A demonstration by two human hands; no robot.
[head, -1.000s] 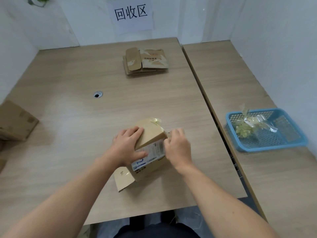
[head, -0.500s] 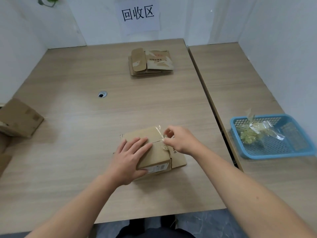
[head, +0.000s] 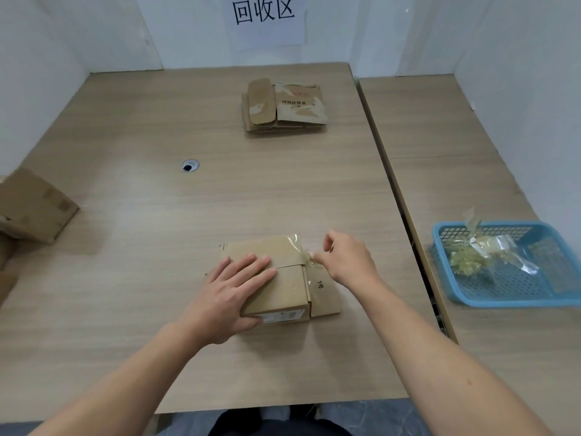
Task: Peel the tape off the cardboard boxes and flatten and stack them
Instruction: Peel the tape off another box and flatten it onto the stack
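Seen from the head view, a small cardboard box [head: 283, 287] lies on the near middle of the wooden surface [head: 157, 215], just ahead of the person. The left hand [head: 232, 294] lies flat on the box's top, its grip spread, with the fingers straight and pressing down and the thumb against the near side face. The right hand [head: 349, 259] hovers at the box's far right corner, its grip pinching a strip of clear tape [head: 301, 250] between thumb and forefinger. The strip is lifted off the box's top at its right edge and stretches from there to the fingers. A brown flap [head: 325, 292] lies flat on the surface at the box's right side, below the right hand. Far back on the same surface, near the wall, sits a stack of flattened boxes [head: 283, 105]. A round cable hole [head: 190, 166] shows left of centre. More unflattened boxes [head: 34, 209] sit at the left edge, partly cut off. On a second surface [head: 440, 136] adjoining on the right stands a blue basket [head: 471, 297] holding crumpled clear tape [head: 481, 250]. A paper sign [head: 264, 17] with three printed characters hangs on the back wall.
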